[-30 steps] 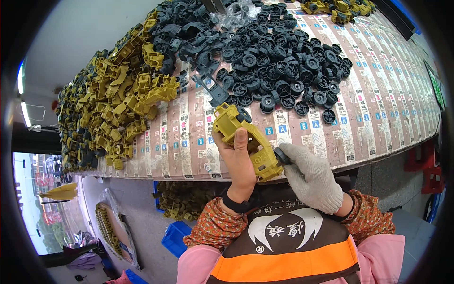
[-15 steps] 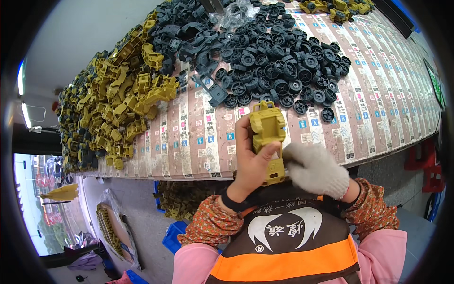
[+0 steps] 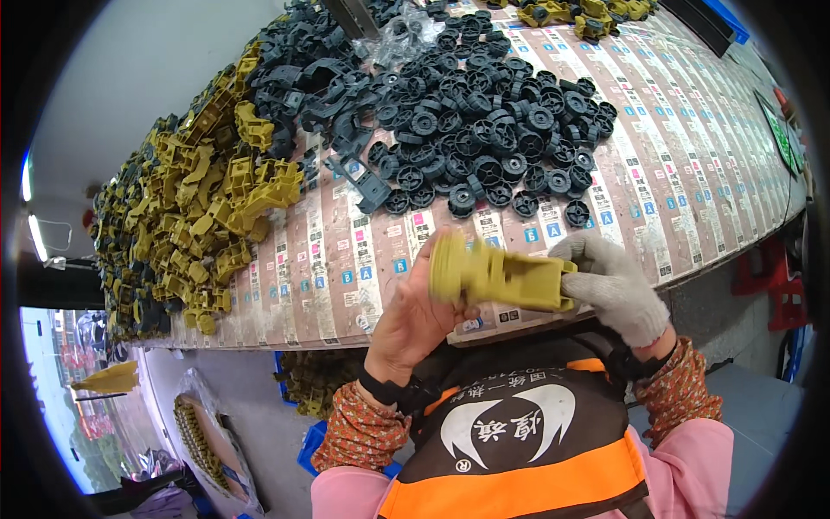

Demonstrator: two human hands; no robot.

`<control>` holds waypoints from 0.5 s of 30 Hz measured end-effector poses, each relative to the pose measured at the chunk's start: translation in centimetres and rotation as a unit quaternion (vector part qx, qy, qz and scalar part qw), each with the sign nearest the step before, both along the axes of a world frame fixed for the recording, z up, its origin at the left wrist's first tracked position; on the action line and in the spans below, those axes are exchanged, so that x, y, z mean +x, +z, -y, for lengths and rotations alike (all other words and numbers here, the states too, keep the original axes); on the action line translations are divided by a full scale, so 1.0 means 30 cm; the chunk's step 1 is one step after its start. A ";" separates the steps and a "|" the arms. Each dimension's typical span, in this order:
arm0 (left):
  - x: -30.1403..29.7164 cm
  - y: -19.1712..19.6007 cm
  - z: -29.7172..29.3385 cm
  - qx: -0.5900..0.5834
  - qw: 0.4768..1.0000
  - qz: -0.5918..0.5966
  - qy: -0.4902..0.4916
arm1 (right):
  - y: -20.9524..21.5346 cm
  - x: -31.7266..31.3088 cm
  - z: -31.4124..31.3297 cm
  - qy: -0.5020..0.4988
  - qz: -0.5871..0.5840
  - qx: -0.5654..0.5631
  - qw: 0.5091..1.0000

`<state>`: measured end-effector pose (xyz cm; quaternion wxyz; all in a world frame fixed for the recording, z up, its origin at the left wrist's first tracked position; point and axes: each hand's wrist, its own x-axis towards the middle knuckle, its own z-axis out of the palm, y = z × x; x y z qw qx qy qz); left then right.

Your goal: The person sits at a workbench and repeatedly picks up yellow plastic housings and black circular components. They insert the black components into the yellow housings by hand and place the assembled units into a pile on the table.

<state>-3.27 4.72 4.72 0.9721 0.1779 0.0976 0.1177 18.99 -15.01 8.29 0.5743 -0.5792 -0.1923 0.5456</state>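
Observation:
A yellow plastic toy vehicle body lies sideways in the air in front of my apron, its hollow bed facing up. Bare, my left hand is closed around its left end, which is blurred by motion. My right hand, in a white knit glove, grips the right end between thumb and fingers. Beyond the hands is a heap of dark grey toy wheels. Left of the wheels lie dark grey vehicle frames.
Yellow toy bodies are heaped along the left of the patterned table. Crumpled clear plastic and a dark post stand at the back. Below the table edge sits a blue crate of yellow parts; red stools are at right.
The toy body has turned from upright to sideways. My right hand has moved onto its right end, while my left hand has shifted left and keeps hold of the other end.

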 end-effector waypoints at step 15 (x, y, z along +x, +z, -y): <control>0.121 -0.050 0.089 0.150 0.969 -0.167 0.108 | -0.092 0.151 -0.080 -0.022 0.688 -0.154 0.709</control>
